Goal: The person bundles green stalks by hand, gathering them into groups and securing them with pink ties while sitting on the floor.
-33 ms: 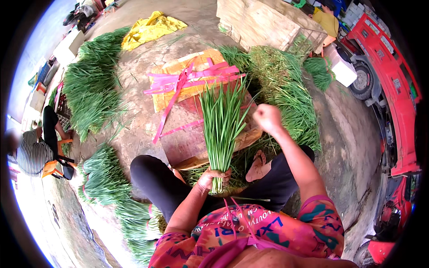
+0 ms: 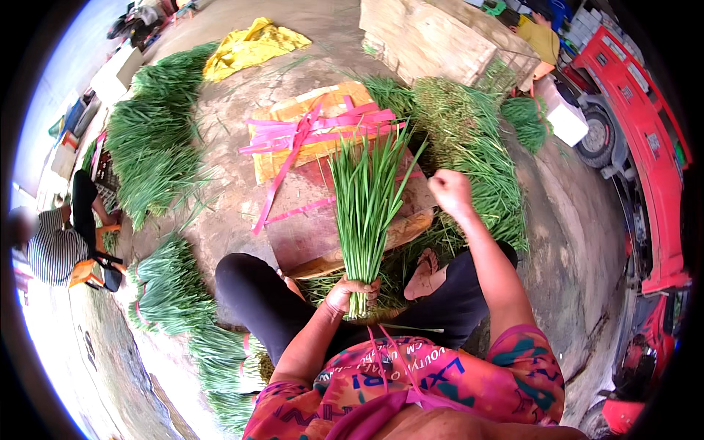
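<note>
Concrete floor (image 2: 227, 128), grey-brown w/ scattered green bits, spreads all round a low reddish board (image 2: 304, 242), which sits right in front of the person. On the board's far part: orange-yellow sheeting (image 2: 271, 163) w/ a tangle of pink strips (image 2: 297, 139) on top, one strip trailing down twd the board's L side.

Bunch of green stalks (image 2: 363, 205) = at the board's near edge, cut ends twd the person, leafy tips fanned out over the board; can't tell if the tips touch it. L hand (image 2: 354, 295), just nearside of the board, is wrapped tight round the stalks' lower ends. R hand (image 2: 451, 192), up by the board's R edge & apart from the bunch, is curled in a fist; can't tell if anything's inside.

Round the board: big green pile (image 2: 150, 147) to its L; tied bundles (image 2: 172, 286) nearside-L; mixed green-brown heap (image 2: 469, 154) to its R; yellow cloth (image 2: 253, 48) beyond it, slightly L; wooden crate (image 2: 433, 40) beyond it, R. Well R of the board: white box (image 2: 565, 121) + red truck (image 2: 645, 125). Well L of it: co-worker in striped top (image 2: 55, 249) on an orange stool (image 2: 84, 273).
</note>
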A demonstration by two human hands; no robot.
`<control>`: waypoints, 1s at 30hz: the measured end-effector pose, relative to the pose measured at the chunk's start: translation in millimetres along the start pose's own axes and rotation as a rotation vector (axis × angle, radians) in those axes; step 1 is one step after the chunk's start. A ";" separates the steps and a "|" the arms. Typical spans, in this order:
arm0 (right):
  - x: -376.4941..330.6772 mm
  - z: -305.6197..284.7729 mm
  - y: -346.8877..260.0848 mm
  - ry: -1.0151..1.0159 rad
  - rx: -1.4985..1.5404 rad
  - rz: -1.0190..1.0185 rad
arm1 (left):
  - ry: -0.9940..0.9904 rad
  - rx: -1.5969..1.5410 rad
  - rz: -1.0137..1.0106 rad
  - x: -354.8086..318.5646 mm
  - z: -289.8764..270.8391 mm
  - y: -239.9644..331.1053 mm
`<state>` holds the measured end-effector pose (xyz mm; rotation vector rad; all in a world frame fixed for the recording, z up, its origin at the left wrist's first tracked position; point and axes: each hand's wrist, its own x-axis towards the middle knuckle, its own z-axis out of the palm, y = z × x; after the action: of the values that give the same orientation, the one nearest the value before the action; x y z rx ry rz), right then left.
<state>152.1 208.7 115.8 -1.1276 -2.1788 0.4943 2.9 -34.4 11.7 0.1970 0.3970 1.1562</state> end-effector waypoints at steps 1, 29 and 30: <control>-2.1 -8.7 12.9 -0.066 -0.027 0.034 | 0.017 0.021 0.008 0.6 -1.1 -1.3; 70.9 198.1 -58.6 -0.566 0.609 0.144 | 0.348 1.146 0.306 71.1 -24.4 173.9; 66.9 203.1 -48.2 -0.590 0.556 0.153 | 0.405 1.157 0.306 75.4 -31.6 171.3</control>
<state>-43.6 228.4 18.9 -0.9024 -2.1949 1.5526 -129.3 101.0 27.8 1.0638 1.4158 1.1407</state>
